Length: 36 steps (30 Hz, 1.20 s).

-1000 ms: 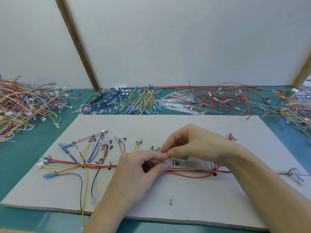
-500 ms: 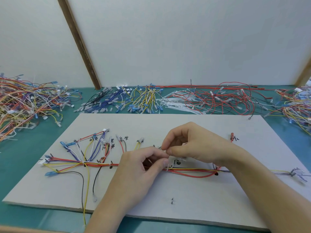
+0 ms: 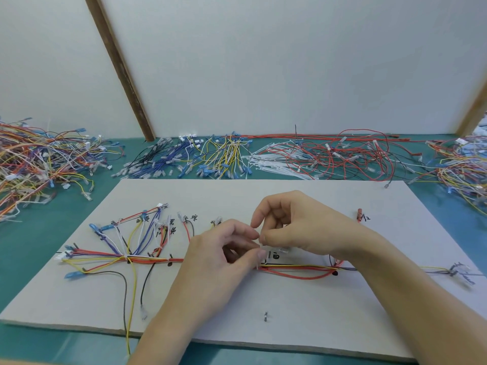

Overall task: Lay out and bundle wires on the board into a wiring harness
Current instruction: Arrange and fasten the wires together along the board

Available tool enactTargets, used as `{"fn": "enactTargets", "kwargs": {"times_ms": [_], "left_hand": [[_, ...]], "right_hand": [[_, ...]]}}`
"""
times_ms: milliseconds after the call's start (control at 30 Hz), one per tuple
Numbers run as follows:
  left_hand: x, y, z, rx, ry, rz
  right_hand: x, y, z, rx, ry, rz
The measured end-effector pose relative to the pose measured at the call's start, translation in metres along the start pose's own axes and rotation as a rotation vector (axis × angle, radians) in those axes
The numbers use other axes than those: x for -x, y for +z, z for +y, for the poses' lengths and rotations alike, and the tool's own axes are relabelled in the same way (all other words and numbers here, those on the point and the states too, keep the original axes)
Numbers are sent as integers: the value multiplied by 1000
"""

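Observation:
A grey board (image 3: 290, 306) lies on the teal table with a harness of red, yellow, blue, white and black wires (image 3: 110, 256) strung across it over pegs. The wires fan out at the left and run in a bundle (image 3: 297, 270) to the right. My left hand (image 3: 224, 256) and my right hand (image 3: 297, 230) meet over the middle of the bundle. Both pinch a thin white cable tie (image 3: 259, 259) looped round the wires there. My fingers hide most of the tie.
Loose wire heaps lie behind the board: a mixed pile (image 3: 34, 162) at left, blue and yellow wires (image 3: 200, 159), white cable ties (image 3: 276, 162), red wires (image 3: 350, 156), another mixed pile (image 3: 461, 167) at right. A small peg (image 3: 266, 316) stands near the board's front.
Both hands stay at the same spot on the bundle; the fingers have shifted slightly on the tie and the view has risen a little.

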<state>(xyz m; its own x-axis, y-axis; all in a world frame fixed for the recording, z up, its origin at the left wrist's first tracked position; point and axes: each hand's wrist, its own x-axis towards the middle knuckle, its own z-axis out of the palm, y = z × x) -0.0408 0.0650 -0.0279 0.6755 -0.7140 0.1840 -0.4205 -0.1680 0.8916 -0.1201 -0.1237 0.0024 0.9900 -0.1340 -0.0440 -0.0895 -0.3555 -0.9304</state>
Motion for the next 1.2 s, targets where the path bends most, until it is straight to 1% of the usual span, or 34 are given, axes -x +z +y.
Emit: {"fn": "enactTargets", "kwargs": {"times_ms": [100, 300, 500, 700, 1000, 1100, 1200], "left_hand": [[-1, 5, 2, 51, -15, 49], [-3, 10, 5, 76, -37, 64], [-3, 11, 5, 115, -60, 50], [-4, 8, 4, 91, -85, 12], [-11, -2, 5, 158, -146, -79], [-12, -1, 5, 145, -149, -69], [-11, 3, 5, 139, -146, -19]], "right_hand": [[1, -1, -2, -1, 8, -3], [0, -3, -2, -1, 59, 9], [1, -1, -3, 1, 53, 18], [1, -2, -2, -9, 50, 60], [2, -1, -4, 5, 29, 25], [1, -1, -3, -4, 27, 23], [0, -1, -1, -9, 35, 36]]}}
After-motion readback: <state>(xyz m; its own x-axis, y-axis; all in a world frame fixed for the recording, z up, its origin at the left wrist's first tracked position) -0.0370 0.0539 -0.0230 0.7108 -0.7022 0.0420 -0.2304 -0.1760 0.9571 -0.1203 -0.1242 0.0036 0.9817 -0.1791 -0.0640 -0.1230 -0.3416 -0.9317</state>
